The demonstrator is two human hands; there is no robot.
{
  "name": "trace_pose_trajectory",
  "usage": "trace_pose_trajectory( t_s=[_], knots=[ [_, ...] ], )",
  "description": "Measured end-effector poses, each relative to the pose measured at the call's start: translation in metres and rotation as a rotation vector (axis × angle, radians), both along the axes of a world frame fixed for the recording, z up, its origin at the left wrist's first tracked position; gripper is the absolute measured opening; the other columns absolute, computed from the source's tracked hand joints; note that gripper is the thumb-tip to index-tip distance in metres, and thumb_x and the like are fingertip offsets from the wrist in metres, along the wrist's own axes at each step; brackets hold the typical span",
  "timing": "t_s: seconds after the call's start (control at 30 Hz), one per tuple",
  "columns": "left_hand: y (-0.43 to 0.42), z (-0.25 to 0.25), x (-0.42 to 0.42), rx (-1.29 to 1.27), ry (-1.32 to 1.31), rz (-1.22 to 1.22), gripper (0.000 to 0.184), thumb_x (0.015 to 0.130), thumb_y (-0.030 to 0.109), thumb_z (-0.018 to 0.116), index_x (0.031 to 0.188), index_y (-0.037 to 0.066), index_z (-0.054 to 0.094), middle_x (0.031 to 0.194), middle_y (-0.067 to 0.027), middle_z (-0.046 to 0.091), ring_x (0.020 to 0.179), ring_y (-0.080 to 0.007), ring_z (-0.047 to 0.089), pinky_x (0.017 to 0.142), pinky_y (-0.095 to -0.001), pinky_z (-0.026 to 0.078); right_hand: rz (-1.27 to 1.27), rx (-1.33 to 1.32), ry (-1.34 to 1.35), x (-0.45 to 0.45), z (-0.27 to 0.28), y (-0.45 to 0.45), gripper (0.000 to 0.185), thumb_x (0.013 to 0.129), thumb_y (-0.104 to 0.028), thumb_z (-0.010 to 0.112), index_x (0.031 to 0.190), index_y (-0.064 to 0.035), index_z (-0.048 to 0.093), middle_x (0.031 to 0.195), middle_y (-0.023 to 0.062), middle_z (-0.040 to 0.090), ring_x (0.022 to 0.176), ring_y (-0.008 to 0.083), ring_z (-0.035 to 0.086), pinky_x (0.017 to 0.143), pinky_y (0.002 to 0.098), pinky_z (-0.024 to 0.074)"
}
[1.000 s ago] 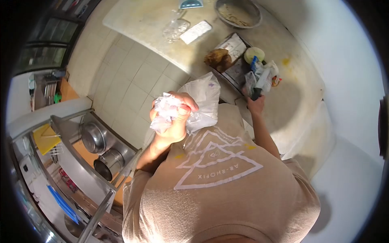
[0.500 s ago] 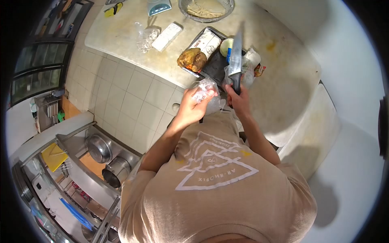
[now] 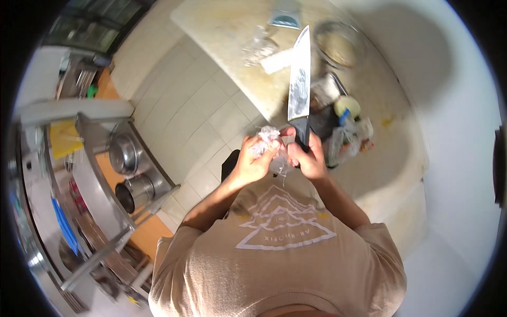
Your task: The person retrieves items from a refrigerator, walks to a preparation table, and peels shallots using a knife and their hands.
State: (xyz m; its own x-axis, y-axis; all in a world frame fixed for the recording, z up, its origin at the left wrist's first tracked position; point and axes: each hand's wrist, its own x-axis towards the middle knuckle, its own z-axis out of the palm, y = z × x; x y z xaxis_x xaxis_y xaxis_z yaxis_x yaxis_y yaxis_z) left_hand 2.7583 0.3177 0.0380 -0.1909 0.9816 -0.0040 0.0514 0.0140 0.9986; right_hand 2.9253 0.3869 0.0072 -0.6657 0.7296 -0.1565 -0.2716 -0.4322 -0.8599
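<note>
My left hand (image 3: 255, 160) is closed around a crumpled clear plastic bag (image 3: 270, 133), held in front of my chest. What the bag contains, if anything, I cannot make out. Close beside it, my right hand (image 3: 311, 157) grips the black handle of a large kitchen knife (image 3: 300, 79), its broad blade pointing up and away from me. The fingertips of the right hand come near or touch the bag's side. Behind the knife, a dark tray (image 3: 323, 122) on the table is partly hidden, with a white package (image 3: 326, 91) in it.
On the table (image 3: 222, 31) stand a bowl (image 3: 338, 45) with pale contents, a scale (image 3: 285, 16), a white block (image 3: 277, 62) and a plastic bag (image 3: 260, 52). A pale round item (image 3: 346, 107) and bagged goods (image 3: 346, 142) lie right. Metal pots (image 3: 125, 150) sit on a left shelf.
My view has turned, so the table has shifted right. My right hand has come closer to the left one and the bag, with the knife still upright in it.
</note>
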Motion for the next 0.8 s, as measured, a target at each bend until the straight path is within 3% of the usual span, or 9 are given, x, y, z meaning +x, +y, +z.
trace_pose_trajectory(
  t_s=[0.07,0.1,0.13,0.33,0.4,0.43,0.57,0.7,0.8],
  knots=[
    [-0.013,0.000,-0.030,0.016,-0.025,0.096,0.021,0.101,0.017,0.058,0.088,0.002,0.066,0.067,-0.0034,0.062,0.059,-0.0118,0.057,0.055,-0.0274,0.045,0.117,0.070,0.295,-0.040,-0.007,0.002,0.072,0.075,-0.023,0.089,0.132,-0.0021,0.051,0.124,0.0174,0.064,0.055,-0.0002,0.046,0.051,0.0193,0.0390],
    [-0.018,0.004,-0.044,0.050,-0.050,0.174,0.024,0.102,0.019,0.056,0.088,0.001,0.065,0.067,-0.0025,0.061,0.059,-0.0113,0.056,0.055,-0.0275,0.044,0.217,0.074,0.242,-0.062,-0.012,0.004,0.098,0.056,-0.030,0.097,0.136,-0.0024,0.047,0.148,0.0223,0.045,0.055,-0.0017,0.044,0.052,0.0177,0.0380],
    [-0.021,0.007,-0.058,0.087,-0.074,0.253,0.027,0.103,0.021,0.055,0.088,0.000,0.064,0.067,-0.0016,0.060,0.059,-0.0107,0.054,0.055,-0.0276,0.044,0.244,0.059,0.178,-0.085,0.000,0.005,0.104,0.049,-0.030,0.099,0.135,-0.0012,0.048,0.141,0.0171,0.053,0.056,-0.0019,0.045,0.053,0.0160,0.0373],
    [-0.059,0.011,-0.185,0.202,-0.097,0.536,0.024,0.103,0.018,0.054,0.090,-0.001,0.061,0.077,-0.0032,0.060,0.070,-0.0111,0.054,0.064,-0.0277,0.045,0.359,0.476,0.051,-0.253,-0.002,-0.015,0.086,0.058,-0.018,0.098,0.128,-0.0002,0.052,0.102,0.0047,0.065,0.072,0.0039,0.057,0.065,0.0249,0.0485],
    [-0.076,0.009,-0.232,0.266,-0.015,0.633,0.024,0.104,0.017,0.053,0.090,-0.001,0.060,0.077,-0.0029,0.059,0.070,-0.0111,0.053,0.063,-0.0277,0.045,0.423,0.669,-0.102,-0.306,0.008,-0.023,0.074,0.065,-0.011,0.094,0.126,-0.0005,0.053,0.100,0.0046,0.065,0.083,0.0071,0.061,0.073,0.0285,0.0520],
    [-0.085,0.007,-0.251,0.196,-0.010,0.657,0.022,0.104,0.014,0.052,0.091,-0.001,0.061,0.079,-0.0036,0.060,0.072,-0.0112,0.055,0.065,-0.0270,0.047,0.469,0.605,-0.265,-0.328,0.005,-0.027,0.052,0.076,-0.005,0.083,0.121,-0.0010,0.056,0.103,0.0049,0.065,0.097,0.0099,0.061,0.082,0.0284,0.0515],
    [-0.097,0.022,-0.335,0.240,0.020,0.826,0.019,0.102,0.009,0.052,0.097,-0.003,0.065,0.083,-0.0060,0.064,0.077,-0.0134,0.060,0.072,-0.0275,0.050,0.306,0.453,-0.050,-0.446,0.004,-0.050,0.025,0.085,-0.002,0.072,0.106,0.0000,0.060,0.096,0.0036,0.064,0.083,0.0084,0.059,0.072,0.0260,0.0501],
    [-0.099,0.018,-0.433,0.355,0.355,0.904,0.015,0.097,0.008,0.059,0.099,-0.003,0.069,0.091,-0.0102,0.068,0.085,-0.0200,0.062,0.080,-0.0330,0.050,0.508,0.351,-0.056,-0.547,0.004,-0.040,0.021,0.086,-0.002,0.072,0.103,-0.0003,0.060,0.090,0.0032,0.064,0.068,0.0066,0.057,0.058,0.0247,0.0472],
    [-0.095,0.015,-0.501,0.341,0.399,1.037,0.020,0.098,0.014,0.060,0.103,-0.003,0.068,0.102,-0.0120,0.067,0.093,-0.0205,0.060,0.085,-0.0344,0.048,0.614,0.345,0.028,-0.630,0.008,-0.025,0.019,0.087,-0.004,0.071,0.102,-0.0006,0.060,0.079,0.0015,0.062,0.060,0.0050,0.054,0.050,0.0236,0.0423]
  ],
)
